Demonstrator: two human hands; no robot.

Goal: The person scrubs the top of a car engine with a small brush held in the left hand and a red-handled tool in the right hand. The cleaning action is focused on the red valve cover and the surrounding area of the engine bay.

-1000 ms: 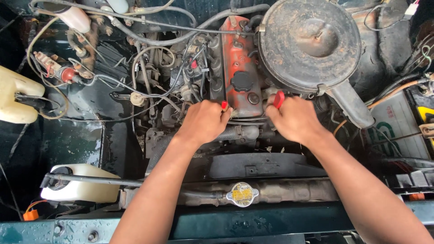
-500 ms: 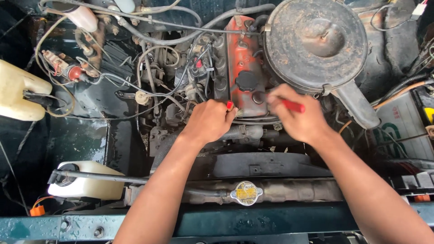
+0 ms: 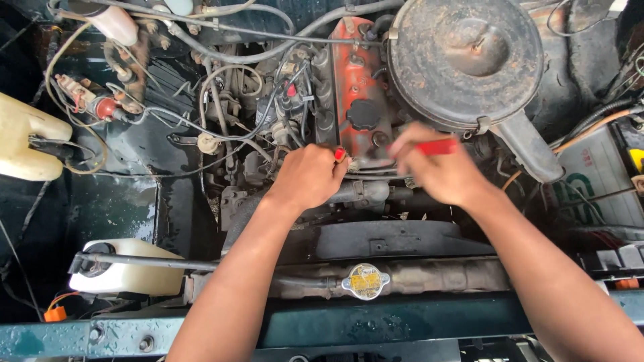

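Note:
I look down into an open car engine bay. My left hand (image 3: 307, 175) rests with curled fingers on the front of the engine, just below the orange-red valve cover (image 3: 354, 87). My right hand (image 3: 439, 171) grips a red-handled tool (image 3: 435, 147), held nearly level at the front right corner of the valve cover, under the rim of the round black air cleaner (image 3: 466, 60). The tool's tip is hidden by my fingers and motion blur. A black oil filler cap (image 3: 364, 114) sits on the valve cover between my hands.
A radiator cap (image 3: 365, 280) sits near the front edge. White plastic tanks stand at the left (image 3: 30, 137) and lower left (image 3: 121, 275). Hoses and ignition wires (image 3: 221, 100) crowd the left of the engine. A battery (image 3: 604, 181) lies at the right.
My right hand has turned the red-handled tool from upright to nearly level and shifted slightly right. My left hand has stayed in place on the engine front.

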